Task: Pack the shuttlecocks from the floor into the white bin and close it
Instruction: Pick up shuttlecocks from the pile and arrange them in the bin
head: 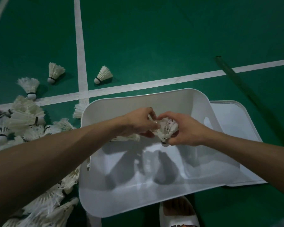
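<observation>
Both hands, left (138, 123) and right (185, 130), grip a shuttlecock (166, 130) above the white bin (121, 199); more shuttlecocks (28, 118) litter the floor (154, 38).

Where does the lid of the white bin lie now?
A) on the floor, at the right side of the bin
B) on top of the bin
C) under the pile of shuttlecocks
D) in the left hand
A: the lid lies flat on the floor right of the open white bin; the left hand and right hand hold shuttlecocks above it.

No text can be read: the shuttlecocks (103, 74) bear plain black bands, and the white shoe's (179, 213) dark marking is illegible.
</observation>
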`<state>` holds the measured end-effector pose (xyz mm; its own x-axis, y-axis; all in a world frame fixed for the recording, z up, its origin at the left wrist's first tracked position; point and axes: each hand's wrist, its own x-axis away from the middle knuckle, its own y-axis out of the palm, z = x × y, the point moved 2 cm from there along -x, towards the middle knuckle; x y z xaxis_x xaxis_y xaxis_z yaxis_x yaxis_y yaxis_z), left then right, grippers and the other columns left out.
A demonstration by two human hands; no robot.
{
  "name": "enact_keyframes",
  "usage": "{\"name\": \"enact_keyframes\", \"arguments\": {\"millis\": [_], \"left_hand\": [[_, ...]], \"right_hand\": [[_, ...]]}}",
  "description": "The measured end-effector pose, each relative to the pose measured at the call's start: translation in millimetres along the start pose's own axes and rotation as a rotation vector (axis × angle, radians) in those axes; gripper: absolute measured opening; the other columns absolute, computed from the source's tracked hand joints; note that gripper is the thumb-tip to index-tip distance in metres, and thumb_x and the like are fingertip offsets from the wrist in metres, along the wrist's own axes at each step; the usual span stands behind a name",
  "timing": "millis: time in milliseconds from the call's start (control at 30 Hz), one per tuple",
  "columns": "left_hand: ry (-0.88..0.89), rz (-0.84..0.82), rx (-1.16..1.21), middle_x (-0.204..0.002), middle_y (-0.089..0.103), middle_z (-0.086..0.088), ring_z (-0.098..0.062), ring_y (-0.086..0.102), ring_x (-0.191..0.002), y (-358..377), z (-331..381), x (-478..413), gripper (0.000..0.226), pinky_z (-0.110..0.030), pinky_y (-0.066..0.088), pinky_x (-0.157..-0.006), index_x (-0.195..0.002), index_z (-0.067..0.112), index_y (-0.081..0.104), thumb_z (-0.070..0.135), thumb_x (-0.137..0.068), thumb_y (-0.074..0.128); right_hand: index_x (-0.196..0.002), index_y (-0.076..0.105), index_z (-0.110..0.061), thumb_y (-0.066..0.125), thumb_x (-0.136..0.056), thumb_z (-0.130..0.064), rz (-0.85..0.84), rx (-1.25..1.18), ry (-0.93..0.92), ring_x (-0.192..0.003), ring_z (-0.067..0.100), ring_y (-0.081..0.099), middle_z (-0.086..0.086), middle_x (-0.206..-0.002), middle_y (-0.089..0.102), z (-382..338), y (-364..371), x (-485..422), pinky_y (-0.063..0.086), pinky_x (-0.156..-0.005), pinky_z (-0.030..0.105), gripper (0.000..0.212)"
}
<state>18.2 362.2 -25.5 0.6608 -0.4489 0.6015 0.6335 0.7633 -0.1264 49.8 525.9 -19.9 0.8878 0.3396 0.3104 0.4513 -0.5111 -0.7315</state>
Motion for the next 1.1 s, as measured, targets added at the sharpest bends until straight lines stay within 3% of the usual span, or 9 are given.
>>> {"name": "enact_keyframes", "arguments": {"millis": [67,167,233,333,500,600,700,833,1100], "left_hand": [[0.047,0.057,-0.082,-0.099,0.063,-0.016,-0.024,0.064,-0.077,-6,0,-3,0.025,-0.038,0.059,-0.072,-0.107,0.006,0.052,0.023,-0.091,0.062],[0.350,0.210,-0.703,-0.106,0.063,-0.008,-0.023,0.060,-0.090,-13,2,-7,0.025,-0.027,0.043,-0.071,-0.107,0.010,0.057,0.032,-0.096,0.051],[0.444,0.151,-0.967,-0.119,0.057,-0.007,-0.023,0.055,-0.102,-13,-6,-10,0.028,-0.026,0.039,-0.078,-0.118,0.015,0.053,0.031,-0.094,0.053],[0.435,-0.033,-1.267,-0.148,0.031,-0.005,-0.026,0.044,-0.126,-9,-22,-17,0.069,-0.033,0.043,-0.097,-0.144,0.027,0.026,0.028,-0.086,0.063],[0.437,-0.201,-1.631,-0.158,-0.017,0.000,-0.029,0.045,-0.127,-4,-28,-24,0.108,-0.035,0.049,-0.085,-0.148,0.044,-0.009,0.025,-0.079,0.073],[0.344,-0.212,-1.713,-0.159,-0.012,-0.001,-0.030,0.028,-0.139,-6,-29,-27,0.113,-0.042,0.044,-0.096,-0.148,0.044,-0.007,0.025,-0.075,0.078],[0.372,-0.174,-1.687,-0.160,-0.004,0.002,-0.028,0.017,-0.143,-8,-29,-24,0.082,-0.042,0.035,-0.104,-0.149,0.042,0.005,0.014,-0.091,0.055],[0.484,-0.125,-1.634,-0.160,0.005,0.003,-0.027,0.021,-0.141,-11,-34,-28,0.065,-0.040,0.037,-0.104,-0.148,0.041,0.013,0.009,-0.096,0.037],[0.480,-0.153,-1.565,-0.159,0.006,0.007,-0.025,0.020,-0.138,-18,-36,-32,0.084,-0.039,0.040,-0.104,-0.147,0.043,0.015,0.005,-0.084,0.055]], "right_hand": [[-0.121,0.052,-0.031,0.087,-0.059,-0.023,-0.002,0.065,0.053,-0.081,0.013,0.062,-0.006,-0.098,0.063,5,-3,-2,0.054,-0.071,0.027,0.072],[-0.122,0.052,-0.026,0.084,-0.062,-0.023,0.019,0.168,0.161,-0.089,0.016,0.056,-0.001,-0.109,0.060,17,-5,-3,0.048,-0.075,0.025,0.068],[-0.125,0.052,-0.021,0.082,-0.065,-0.023,0.022,0.245,0.217,-0.102,0.019,0.053,0.002,-0.120,0.055,26,-4,-3,0.041,-0.081,0.022,0.067],[-0.129,0.048,-0.014,0.081,-0.067,-0.026,0.034,0.302,0.290,-0.108,0.023,0.053,0.006,-0.125,0.054,33,-3,-4,0.040,-0.083,0.024,0.070],[-0.142,0.028,-0.033,0.077,-0.069,-0.022,0.072,0.229,0.285,-0.090,0.024,0.050,0.011,-0.108,0.052,30,-2,-11,0.042,-0.074,0.028,0.088],[-0.145,0.028,-0.042,0.070,-0.079,-0.029,0.023,0.257,0.285,-0.112,0.026,0.045,0.015,-0.115,0.050,35,2,-15,0.043,-0.088,0.029,0.079],[-0.141,0.037,-0.036,0.067,-0.081,-0.028,0.008,0.234,0.303,-0.119,0.027,0.041,0.017,-0.114,0.050,39,5,-17,0.041,-0.091,0.030,0.067],[-0.132,0.037,-0.022,0.064,-0.086,-0.037,0.038,0.237,0.359,-0.104,0.034,0.053,0.018,-0.110,0.054,40,7,-19,0.044,-0.084,0.035,0.055],[-0.118,0.036,-0.019,0.057,-0.092,-0.039,0.142,0.271,0.420,-0.082,0.033,0.057,0.013,-0.094,0.059,35,11,-17,0.044,-0.067,0.036,0.039]]}}
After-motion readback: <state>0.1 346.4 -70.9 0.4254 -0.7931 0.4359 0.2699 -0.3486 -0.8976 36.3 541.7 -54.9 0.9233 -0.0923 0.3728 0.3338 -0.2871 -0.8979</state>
